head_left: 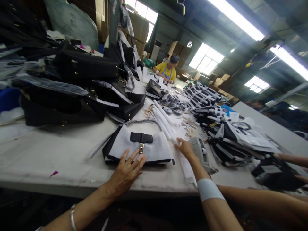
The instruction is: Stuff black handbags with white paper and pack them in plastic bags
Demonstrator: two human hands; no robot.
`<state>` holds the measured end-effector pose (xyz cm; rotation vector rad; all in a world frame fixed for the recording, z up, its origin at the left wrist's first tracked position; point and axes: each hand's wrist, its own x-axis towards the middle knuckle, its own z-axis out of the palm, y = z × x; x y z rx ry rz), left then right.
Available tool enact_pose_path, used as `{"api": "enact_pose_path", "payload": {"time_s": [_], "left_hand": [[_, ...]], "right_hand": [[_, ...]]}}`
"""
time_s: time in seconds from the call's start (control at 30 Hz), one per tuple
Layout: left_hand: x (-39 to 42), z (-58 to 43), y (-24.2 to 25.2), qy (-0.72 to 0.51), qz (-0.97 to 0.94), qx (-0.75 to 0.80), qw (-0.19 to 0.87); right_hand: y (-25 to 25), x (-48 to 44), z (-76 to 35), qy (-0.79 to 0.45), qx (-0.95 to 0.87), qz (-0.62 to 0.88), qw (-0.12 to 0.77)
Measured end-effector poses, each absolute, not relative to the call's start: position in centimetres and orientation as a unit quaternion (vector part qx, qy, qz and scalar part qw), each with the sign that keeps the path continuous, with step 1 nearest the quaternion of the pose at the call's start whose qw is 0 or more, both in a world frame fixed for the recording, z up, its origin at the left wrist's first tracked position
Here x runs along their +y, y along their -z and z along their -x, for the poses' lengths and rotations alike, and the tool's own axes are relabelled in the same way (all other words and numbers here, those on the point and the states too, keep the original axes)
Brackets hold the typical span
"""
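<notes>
A handbag (117, 146) with black sides and a white cover over its front lies on the table before me. Its black flap tab (134, 137) and gold clasp (141, 148) show through the cover. My left hand (130, 171) rests on the bag's lower front just below the clasp, fingers spread and holding nothing. To the right of the bag, my right hand (186, 149) has its fingers closed on the edge of a white sheet (186, 168). A grey tape dispenser (200, 149) stands right beside that hand.
Black handbags (64, 109) are heaped at left. Rolled white sheets (162, 120) lie beyond my bag. Wrapped straps (202, 94) and stacked bag parts (231, 147) fill the right. A co-worker's arm (264, 200) reaches in there; another person (168, 72) works across the table.
</notes>
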<state>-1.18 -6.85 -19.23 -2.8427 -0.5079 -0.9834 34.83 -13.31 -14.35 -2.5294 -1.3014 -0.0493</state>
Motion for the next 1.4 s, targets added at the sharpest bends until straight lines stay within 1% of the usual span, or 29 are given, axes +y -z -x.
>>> {"api": "enact_pose_path", "payload": {"time_s": [0.1, 0.17, 0.2, 0.23, 0.27, 0.3, 0.33, 0.37, 0.4, 0.43, 0.5, 0.53, 0.6, 0.67, 0.8, 0.87, 0.93, 1.03, 1.07, 1.13, 1.2, 1.27, 1.33, 1.4], "left_hand": [[-6.9, 1.2, 19.1, 0.314, 0.933, -0.170, 0.047], [-7.0, 1.2, 19.0, 0.303, 0.936, -0.172, 0.048], [-7.0, 1.2, 19.0, 0.299, 0.938, -0.171, 0.049], [-7.1, 1.3, 19.0, 0.294, 0.939, -0.171, 0.051], [-7.1, 1.3, 18.9, 0.290, 0.940, -0.170, 0.052], [-7.1, 1.3, 18.9, 0.288, 0.941, -0.169, 0.054], [-7.1, 1.3, 18.9, 0.287, 0.941, -0.169, 0.056], [-7.1, 1.3, 18.9, 0.287, 0.941, -0.169, 0.058], [-7.2, 1.3, 18.8, 0.286, 0.941, -0.170, 0.060], [-7.2, 1.3, 18.8, 0.284, 0.941, -0.172, 0.062], [-7.3, 1.4, 18.9, 0.272, 0.943, -0.181, 0.063], [-7.3, 1.4, 19.0, 0.264, 0.945, -0.185, 0.062], [-7.4, 1.4, 19.2, 0.252, 0.948, -0.184, 0.060], [-7.4, 1.5, 19.4, 0.250, 0.950, -0.176, 0.061], [-7.5, 1.7, 19.2, 0.249, 0.951, -0.177, 0.056], [-7.5, 1.7, 18.9, 0.246, 0.951, -0.178, 0.048], [-7.5, 1.8, 18.6, 0.244, 0.953, -0.177, 0.037], [-7.6, 2.0, 18.3, 0.245, 0.954, -0.171, 0.028], [-7.6, 2.0, 18.3, 0.247, 0.953, -0.171, 0.028], [-7.6, 2.0, 18.3, 0.252, 0.952, -0.173, 0.030], [-7.7, 1.9, 18.4, 0.263, 0.948, -0.177, 0.034], [-7.8, 1.7, 18.5, 0.277, 0.943, -0.180, 0.036], [-7.7, 1.5, 18.5, 0.287, 0.940, -0.183, 0.032], [-7.6, 1.5, 18.5, 0.290, 0.940, -0.179, 0.024]], "right_hand": [[13.1, -13.8, -34.7, 0.038, -0.436, 0.884, 0.164], [11.3, -14.4, -34.6, 0.076, -0.412, 0.890, 0.182], [10.3, -14.7, -34.3, 0.103, -0.394, 0.891, 0.202], [9.1, -15.0, -33.8, 0.127, -0.377, 0.885, 0.241], [7.9, -15.3, -32.9, 0.143, -0.357, 0.873, 0.300], [6.9, -15.5, -31.6, 0.137, -0.336, 0.839, 0.405], [5.9, -15.6, -30.0, 0.093, -0.321, 0.786, 0.519], [5.2, -15.7, -28.0, 0.015, -0.313, 0.725, 0.613], [4.7, -15.8, -25.8, -0.084, -0.315, 0.673, 0.664], [4.5, -15.7, -23.5, -0.175, -0.314, 0.642, 0.677], [5.0, -15.4, -19.3, -0.291, -0.312, 0.625, 0.653], [5.5, -15.3, -17.7, -0.326, -0.314, 0.630, 0.631], [7.0, -15.0, -15.9, -0.354, -0.320, 0.655, 0.585], [8.5, -14.8, -15.8, -0.347, -0.327, 0.688, 0.548], [9.8, -15.0, -18.1, -0.296, -0.351, 0.754, 0.469], [9.8, -15.0, -18.9, -0.249, -0.379, 0.792, 0.409], [9.5, -15.0, -19.1, -0.164, -0.436, 0.822, 0.329], [9.2, -15.0, -18.6, 0.014, -0.540, 0.818, 0.198], [9.1, -14.9, -18.4, 0.070, -0.568, 0.803, 0.168], [9.2, -14.9, -17.9, 0.143, -0.621, 0.757, 0.147], [9.6, -14.8, -17.4, 0.141, -0.687, 0.696, 0.156], [10.4, -14.6, -17.0, 0.092, -0.740, 0.650, 0.149], [11.3, -14.4, -16.6, 0.053, -0.762, 0.634, 0.121], [12.1, -14.3, -16.4, 0.044, -0.761, 0.641, 0.094]]}}
